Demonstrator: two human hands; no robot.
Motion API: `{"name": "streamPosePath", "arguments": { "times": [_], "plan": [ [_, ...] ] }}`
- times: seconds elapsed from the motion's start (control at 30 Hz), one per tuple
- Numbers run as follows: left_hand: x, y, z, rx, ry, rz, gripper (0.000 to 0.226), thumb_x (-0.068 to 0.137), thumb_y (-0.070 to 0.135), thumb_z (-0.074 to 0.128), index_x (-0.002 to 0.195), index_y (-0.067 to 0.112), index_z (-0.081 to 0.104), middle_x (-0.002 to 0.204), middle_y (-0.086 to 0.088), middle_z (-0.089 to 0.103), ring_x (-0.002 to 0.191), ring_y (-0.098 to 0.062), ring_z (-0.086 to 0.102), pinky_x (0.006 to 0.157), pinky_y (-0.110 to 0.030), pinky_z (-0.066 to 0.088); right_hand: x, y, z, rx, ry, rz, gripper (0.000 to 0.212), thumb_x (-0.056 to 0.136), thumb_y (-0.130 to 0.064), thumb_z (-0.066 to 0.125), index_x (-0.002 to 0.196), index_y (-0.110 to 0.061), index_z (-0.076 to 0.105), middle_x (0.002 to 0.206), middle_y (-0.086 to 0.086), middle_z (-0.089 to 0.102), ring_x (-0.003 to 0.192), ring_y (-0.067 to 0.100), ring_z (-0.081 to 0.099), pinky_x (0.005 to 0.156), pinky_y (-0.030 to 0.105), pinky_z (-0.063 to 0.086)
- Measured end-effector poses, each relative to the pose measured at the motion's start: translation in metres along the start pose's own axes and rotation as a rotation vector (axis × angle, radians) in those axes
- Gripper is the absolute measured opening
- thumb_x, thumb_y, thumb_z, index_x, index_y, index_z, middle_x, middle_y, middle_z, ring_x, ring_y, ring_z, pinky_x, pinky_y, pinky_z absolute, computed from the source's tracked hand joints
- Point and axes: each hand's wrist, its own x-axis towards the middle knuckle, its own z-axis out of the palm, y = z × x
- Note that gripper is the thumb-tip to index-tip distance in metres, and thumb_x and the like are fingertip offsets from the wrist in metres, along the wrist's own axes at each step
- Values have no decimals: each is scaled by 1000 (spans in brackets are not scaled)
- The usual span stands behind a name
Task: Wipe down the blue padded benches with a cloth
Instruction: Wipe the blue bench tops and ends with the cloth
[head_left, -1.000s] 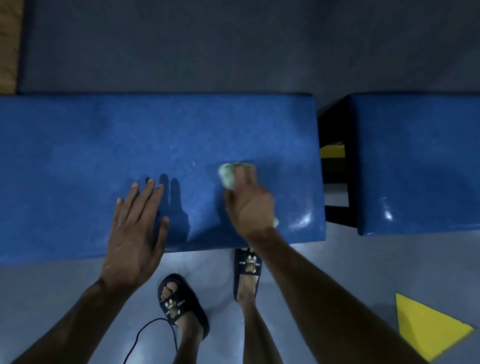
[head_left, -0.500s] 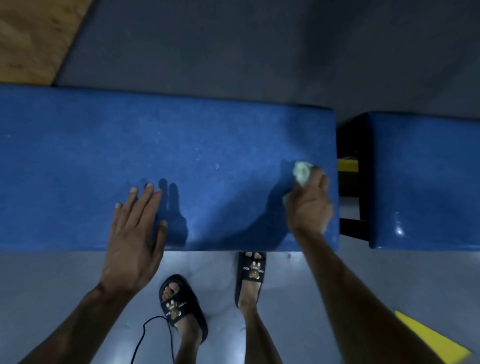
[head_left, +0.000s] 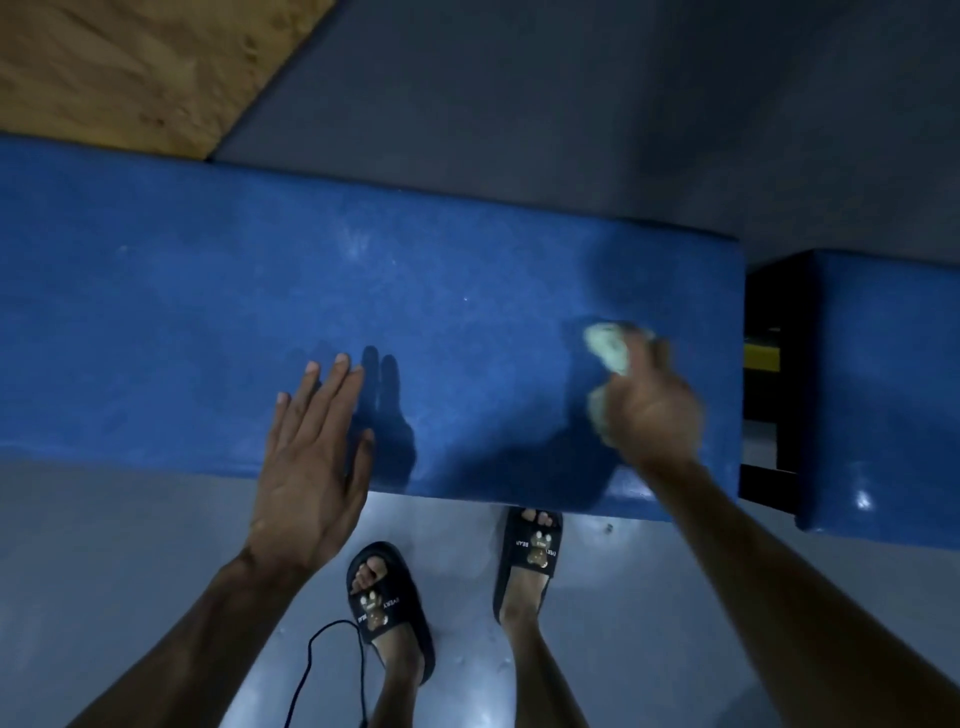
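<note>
Right hand grip: the right hand (head_left: 652, 410) is curled around a crumpled pale cloth (head_left: 609, 349), which pokes out past the fingers on the far and left sides; the hand is motion-blurred.
Cloth place: on the top of the long blue padded bench (head_left: 208, 322), near its right end.
Left hand: the left hand (head_left: 311, 467) lies flat with fingers straight, fingertips on the bench's near edge, holding nothing.
Bench axis: its long axis runs left to right across the view, tilted slightly.
Second bench: another blue padded bench (head_left: 883, 389) sits just right of it, apart, with a black frame (head_left: 769, 483) in the gap.
Floor: 2 black slippers (head_left: 530, 551) near the bench; a black cord (head_left: 311, 670); a wooden board (head_left: 130, 67) far left.
</note>
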Motion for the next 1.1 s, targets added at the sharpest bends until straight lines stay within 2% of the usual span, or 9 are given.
{"name": "streamPosePath", "arguments": {
  "times": [0.1, 0.2, 0.27, 0.43, 0.57, 0.73, 0.87, 1.0, 1.1],
  "plan": [
    [-1, -4, -1, -14, 11, -14, 59, 101, 31, 35, 157, 18, 22, 165, 4, 18, 154, -15, 4, 124, -47, 9, 1, 10, 3, -22, 76, 165, 39, 95, -26, 46, 133, -20, 45, 124, 15, 51, 78, 44, 63, 59, 39, 45],
    [-5, -8, -1, -14, 12, -38, 60, 101, 33, 34, 157, 19, 21, 165, 4, 18, 154, -14, 3, 125, -46, 8, -11, -47, 28, 60, 63, 186, 50, 89, -37, 40, 136, -22, 43, 133, 11, 47, 87, 40, 63, 69, 42, 53],
    [-8, -11, -1, -16, 14, -52, 59, 101, 33, 34, 157, 19, 21, 165, 5, 18, 154, -13, 3, 125, -46, 8, -22, -99, 50, 79, 15, 136, 57, 82, -36, 51, 137, -23, 43, 135, 9, 45, 89, 34, 63, 75, 40, 56],
    [-11, -16, -4, -1, 14, -61, 59, 101, 31, 36, 157, 17, 24, 165, 3, 19, 154, -14, 4, 124, -48, 10, -53, -187, 71, 103, -92, -343, 59, 81, -21, 65, 136, -17, 47, 116, 12, 54, 83, 28, 62, 67, 38, 57],
    [-9, -15, -4, 5, 11, -66, 59, 101, 31, 35, 157, 18, 22, 165, 3, 18, 154, -14, 4, 124, -48, 10, -36, -134, 60, -58, 3, -616, 60, 75, -29, 67, 133, -21, 57, 103, 8, 59, 70, 26, 58, 62, 34, 49],
    [-2, -12, -4, 9, 22, -55, 58, 102, 30, 33, 157, 17, 22, 165, 4, 17, 154, -15, 4, 125, -46, 9, 3, -24, 17, -200, -6, -294, 59, 78, -32, 44, 135, -16, 50, 104, 18, 54, 67, 37, 57, 61, 39, 52],
    [3, -7, -6, 0, 36, -49, 57, 102, 30, 32, 157, 16, 23, 165, 3, 18, 154, -16, 4, 125, -45, 9, -7, -67, 30, -39, 0, -18, 61, 77, -26, 40, 136, -13, 49, 113, 20, 53, 73, 41, 57, 69, 43, 52],
    [6, -4, -9, -3, 43, -42, 57, 102, 28, 34, 157, 16, 23, 165, 4, 17, 154, -15, 4, 125, -45, 8, -48, -167, 63, 85, -111, -228, 68, 69, -24, 69, 134, -18, 51, 118, 15, 57, 83, 31, 61, 75, 38, 53],
    [10, 0, -10, -13, 39, -24, 57, 102, 29, 34, 156, 15, 25, 165, 4, 17, 154, -17, 4, 125, -46, 7, -61, -191, 68, 176, -169, -443, 47, 78, -19, 69, 120, -13, 49, 101, 8, 61, 77, 22, 62, 74, 33, 52]
  ]
}}
